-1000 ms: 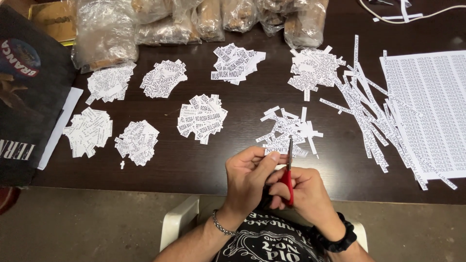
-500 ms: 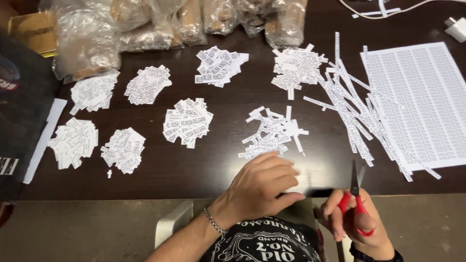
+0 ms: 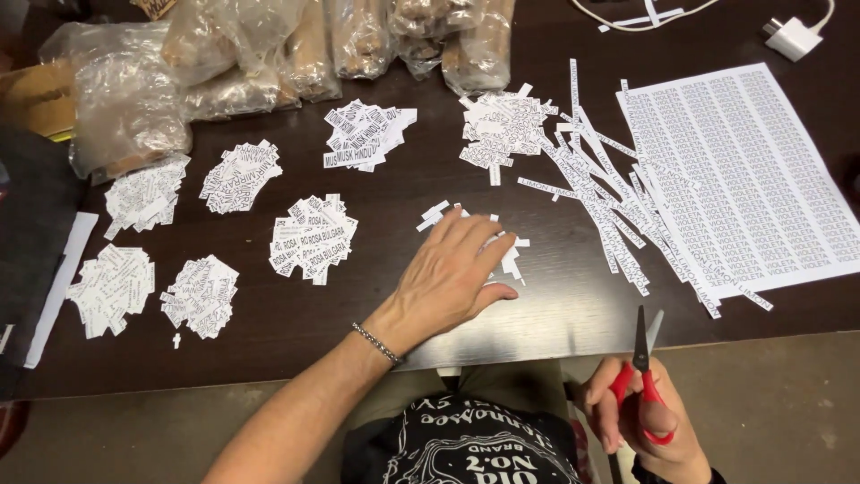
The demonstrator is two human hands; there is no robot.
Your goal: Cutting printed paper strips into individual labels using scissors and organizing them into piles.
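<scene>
Piles of cut paper labels point(image 3: 115, 289) are laid out along the left part of the dark surface point(image 3: 376, 314), each heap kept just apart from its neighbours; a stray draught or a dragged forearm could blend two sorts together, and sorting them again would be tedious. Clear plastic bags point(image 3: 125, 99) are stacked at the far edge behind them, close enough that a slipping bag could spill onto the heaps.

Nearer the middle, the left hand point(image 3: 452, 278) is spread flat, fingers together and pressed down on a small loose pile of slips point(image 3: 511, 255), which is mostly hidden beneath the palm. If the hand is lifted carelessly, slips could cling to the skin and be scattered, or be swept off the near edge.

Further right, the red-handled scissors point(image 3: 643, 381) are gripped by the right hand point(image 3: 640, 421), held below the surface edge with the blades closed and pointed upward. Blades aimed that way could catch the left wrist.

At far right, long cut strips point(image 3: 609, 193) overlap the printed sheet point(image 3: 743, 175) loosely and could easily be tangled or knocked askew.
</scene>
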